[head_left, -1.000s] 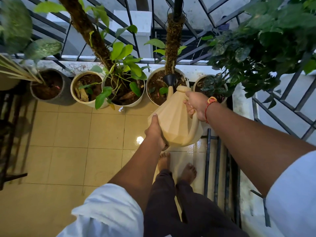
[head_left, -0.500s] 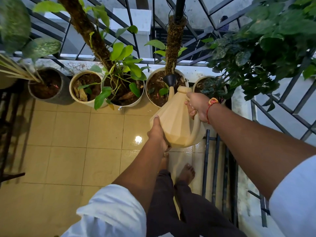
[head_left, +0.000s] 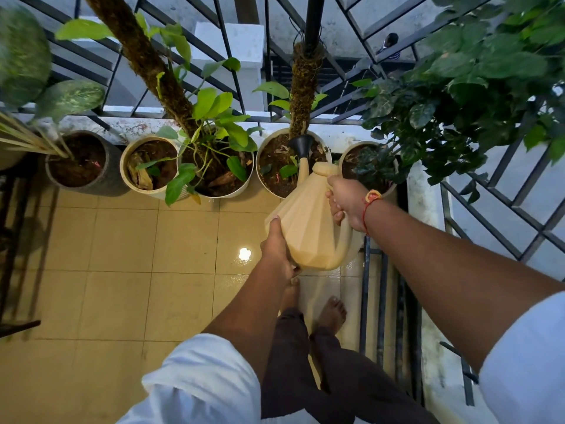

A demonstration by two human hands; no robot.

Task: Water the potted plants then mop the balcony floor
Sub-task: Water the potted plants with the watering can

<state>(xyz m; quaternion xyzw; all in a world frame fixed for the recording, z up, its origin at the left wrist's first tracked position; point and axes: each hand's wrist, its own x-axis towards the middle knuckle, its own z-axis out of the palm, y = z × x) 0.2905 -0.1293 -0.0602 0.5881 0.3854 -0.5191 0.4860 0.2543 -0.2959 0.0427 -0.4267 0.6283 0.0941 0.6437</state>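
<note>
A beige faceted watering can (head_left: 308, 221) is tilted forward, its black spout head (head_left: 302, 145) over the soil of a white pot with a moss pole (head_left: 266, 175). My right hand (head_left: 347, 198) grips the can's handle. My left hand (head_left: 276, 244) cups the can's lower left side from below; its fingers are hidden under the can. No water stream is visible. A row of pots lines the railing: a grey pot (head_left: 108, 179), a small cream pot (head_left: 123, 166), a leafy white pot (head_left: 244, 185), and a right pot (head_left: 344, 157) under dark foliage.
The beige tile floor (head_left: 122, 255) is wet and shiny near my bare feet (head_left: 331, 313). A black metal railing (head_left: 238, 84) runs behind the pots and along the right. A dark metal rack (head_left: 380, 301) lies at floor level to the right. A dark stand (head_left: 12, 240) sits at the left edge.
The can and both hands have shifted slightly to the right and a little forward. The grip is the same and the spout stays over the moss-pole pot.
</note>
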